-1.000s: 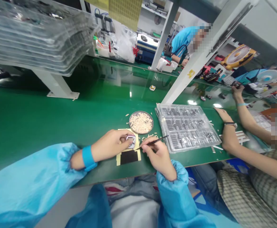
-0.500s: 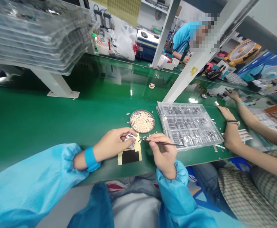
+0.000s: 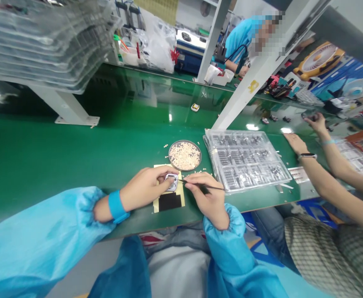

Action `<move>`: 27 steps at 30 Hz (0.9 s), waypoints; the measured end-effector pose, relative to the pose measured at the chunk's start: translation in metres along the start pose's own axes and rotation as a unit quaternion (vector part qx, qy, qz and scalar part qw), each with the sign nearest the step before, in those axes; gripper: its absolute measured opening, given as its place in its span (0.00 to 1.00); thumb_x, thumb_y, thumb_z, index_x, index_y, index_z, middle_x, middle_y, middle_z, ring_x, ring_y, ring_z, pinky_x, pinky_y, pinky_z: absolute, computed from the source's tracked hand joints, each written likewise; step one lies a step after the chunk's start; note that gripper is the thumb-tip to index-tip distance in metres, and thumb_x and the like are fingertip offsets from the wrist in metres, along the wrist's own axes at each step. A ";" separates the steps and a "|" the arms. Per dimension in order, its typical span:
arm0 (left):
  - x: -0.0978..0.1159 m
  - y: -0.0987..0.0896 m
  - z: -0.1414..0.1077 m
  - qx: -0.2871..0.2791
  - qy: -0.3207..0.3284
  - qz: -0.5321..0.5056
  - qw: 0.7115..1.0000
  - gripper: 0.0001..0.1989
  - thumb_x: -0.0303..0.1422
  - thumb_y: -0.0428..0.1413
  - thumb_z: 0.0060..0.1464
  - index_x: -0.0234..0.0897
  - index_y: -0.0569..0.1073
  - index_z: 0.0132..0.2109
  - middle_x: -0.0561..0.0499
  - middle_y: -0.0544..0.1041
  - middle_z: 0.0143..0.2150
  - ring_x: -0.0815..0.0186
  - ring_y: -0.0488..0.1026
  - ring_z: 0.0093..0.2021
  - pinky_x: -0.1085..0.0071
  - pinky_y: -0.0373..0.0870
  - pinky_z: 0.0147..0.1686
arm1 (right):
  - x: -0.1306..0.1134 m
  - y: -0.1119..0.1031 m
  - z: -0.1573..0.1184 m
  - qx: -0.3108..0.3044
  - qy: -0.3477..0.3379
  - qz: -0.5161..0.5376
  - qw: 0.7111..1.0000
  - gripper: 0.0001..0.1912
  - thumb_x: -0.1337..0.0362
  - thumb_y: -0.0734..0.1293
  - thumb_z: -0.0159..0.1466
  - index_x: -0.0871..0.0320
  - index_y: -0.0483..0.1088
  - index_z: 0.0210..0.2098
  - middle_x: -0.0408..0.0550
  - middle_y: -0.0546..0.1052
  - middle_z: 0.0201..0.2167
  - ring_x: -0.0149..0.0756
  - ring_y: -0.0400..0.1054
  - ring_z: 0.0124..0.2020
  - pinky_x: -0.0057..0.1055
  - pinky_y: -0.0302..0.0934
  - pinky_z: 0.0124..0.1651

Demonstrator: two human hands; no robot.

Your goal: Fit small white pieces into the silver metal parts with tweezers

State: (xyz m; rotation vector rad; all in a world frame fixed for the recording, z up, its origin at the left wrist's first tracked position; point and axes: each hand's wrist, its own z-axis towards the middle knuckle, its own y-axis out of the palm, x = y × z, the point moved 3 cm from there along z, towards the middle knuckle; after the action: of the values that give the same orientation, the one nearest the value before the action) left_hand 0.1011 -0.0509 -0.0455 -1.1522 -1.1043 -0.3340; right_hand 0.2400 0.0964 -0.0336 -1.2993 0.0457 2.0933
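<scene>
My left hand (image 3: pixel 148 188) pinches a small white rounded case (image 3: pixel 171 182) above a yellow sheet (image 3: pixel 156 203) that carries a black patch (image 3: pixel 169 202). In my right hand (image 3: pixel 206 194) is a pair of thin dark tweezers (image 3: pixel 215 188), whose tips point left and reach the right edge of the case. Whether the tips hold a part is too small to tell. Just beyond my hands stands a round dish (image 3: pixel 185 155) full of tiny beige and dark pieces, with a few loose pieces around it.
Clear plastic trays of parts (image 3: pixel 250 159) lie right of the dish. A white post (image 3: pixel 240 93) and a shelf foot (image 3: pixel 76 118) stand on the green table (image 3: pixel 38 157). Another person's hands (image 3: pixel 296 144) are at the right. Stacked trays (image 3: pixel 44 49) are at upper left.
My right hand has moved slightly left, bringing the tweezer tips to the case. The case is turned more upright in my left hand. At the right, the other person's raised hand has shifted.
</scene>
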 end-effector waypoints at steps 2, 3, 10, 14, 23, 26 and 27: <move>0.000 0.000 0.000 0.000 0.000 0.001 1.000 0.16 0.38 0.55 0.59 0.41 0.78 0.51 0.52 0.82 0.35 0.66 0.74 0.29 0.74 0.68 0.31 | 0.000 0.000 0.000 -0.001 -0.002 0.001 1.000 0.07 0.71 0.71 0.64 0.53 0.77 0.39 0.47 0.82 0.38 0.40 0.76 0.42 0.40 0.70 0.47; 0.000 0.000 0.000 0.000 0.002 0.001 1.000 0.16 0.38 0.55 0.59 0.41 0.78 0.51 0.52 0.81 0.34 0.66 0.74 0.29 0.74 0.68 0.31 | 0.000 0.000 0.000 -0.001 -0.002 0.001 1.000 0.07 0.71 0.71 0.64 0.53 0.77 0.39 0.47 0.82 0.38 0.40 0.76 0.42 0.40 0.70 0.47; 0.001 0.000 -0.001 -0.001 -0.001 0.004 1.000 0.16 0.39 0.55 0.60 0.41 0.79 0.52 0.52 0.81 0.33 0.66 0.74 0.28 0.74 0.67 0.30 | 0.003 0.003 0.001 -0.011 0.001 -0.008 1.000 0.07 0.72 0.71 0.64 0.53 0.76 0.39 0.47 0.82 0.38 0.38 0.76 0.42 0.39 0.69 0.47; 0.002 -0.001 0.000 -0.007 -0.003 0.006 1.000 0.17 0.41 0.53 0.61 0.41 0.78 0.53 0.52 0.82 0.35 0.65 0.75 0.29 0.73 0.68 0.30 | 0.001 0.003 0.000 -0.011 -0.003 -0.015 1.000 0.08 0.71 0.71 0.64 0.53 0.76 0.40 0.47 0.82 0.39 0.39 0.76 0.43 0.39 0.69 0.47; 0.005 -0.003 0.000 -0.017 -0.011 -0.034 0.999 0.20 0.45 0.50 0.65 0.43 0.78 0.55 0.50 0.82 0.50 0.58 0.78 0.47 0.67 0.71 0.49 | -0.005 -0.001 -0.004 0.004 0.025 -0.023 0.999 0.06 0.70 0.70 0.63 0.54 0.76 0.39 0.48 0.80 0.36 0.39 0.74 0.38 0.35 0.69 0.38; 0.005 -0.003 0.000 -0.017 -0.009 -0.040 0.999 0.21 0.45 0.49 0.65 0.43 0.77 0.56 0.50 0.81 0.53 0.58 0.77 0.51 0.66 0.70 0.53 | -0.004 0.000 -0.004 -0.006 0.025 -0.027 0.999 0.05 0.69 0.70 0.63 0.54 0.76 0.39 0.48 0.80 0.36 0.37 0.73 0.36 0.33 0.68 0.35; 0.005 -0.003 0.000 -0.016 -0.007 -0.040 0.999 0.21 0.45 0.49 0.66 0.43 0.77 0.57 0.50 0.80 0.54 0.58 0.76 0.52 0.66 0.69 0.54 | -0.003 0.000 -0.004 -0.007 0.025 -0.028 0.999 0.05 0.69 0.70 0.63 0.55 0.76 0.39 0.48 0.80 0.36 0.36 0.73 0.35 0.33 0.68 0.35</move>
State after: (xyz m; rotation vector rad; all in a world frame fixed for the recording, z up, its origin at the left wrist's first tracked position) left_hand 0.1008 -0.0507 -0.0395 -1.1421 -1.1641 -0.4083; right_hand 0.2437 0.0933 -0.0326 -1.3465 0.0159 2.0164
